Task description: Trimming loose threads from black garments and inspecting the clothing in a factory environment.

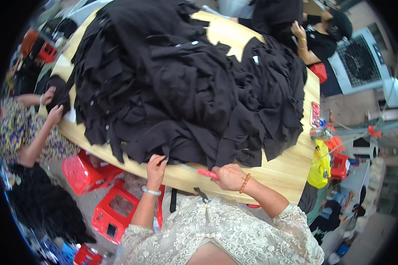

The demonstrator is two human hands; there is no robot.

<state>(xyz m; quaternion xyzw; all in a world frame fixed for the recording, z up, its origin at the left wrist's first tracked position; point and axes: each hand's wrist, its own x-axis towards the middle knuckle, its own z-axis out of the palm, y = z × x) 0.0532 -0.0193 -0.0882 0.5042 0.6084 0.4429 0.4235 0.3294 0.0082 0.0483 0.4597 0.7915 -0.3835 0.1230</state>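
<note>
A big heap of black cloth garments (177, 84) covers most of the pale wooden table (292, 176). At the table's near edge my left hand (155, 170) is closed, its fingertips pinching the edge of a black garment (181, 145). My right hand (229, 177) is wrapped round a tool with a pink handle (207, 173). A thin, pale metal part of this tool points left toward my left fingers; its exact kind is too small to tell. A small dark scrap of cloth (201, 194) hangs at the table edge by my waist.
At the left, another person's hands (53, 106) hold black cloth; a person in black (318, 42) handles cloth at the far right. Red plastic stools (115, 212) stand below left. A yellow bag (319, 165) hangs by the right table edge, near a red packet (315, 115).
</note>
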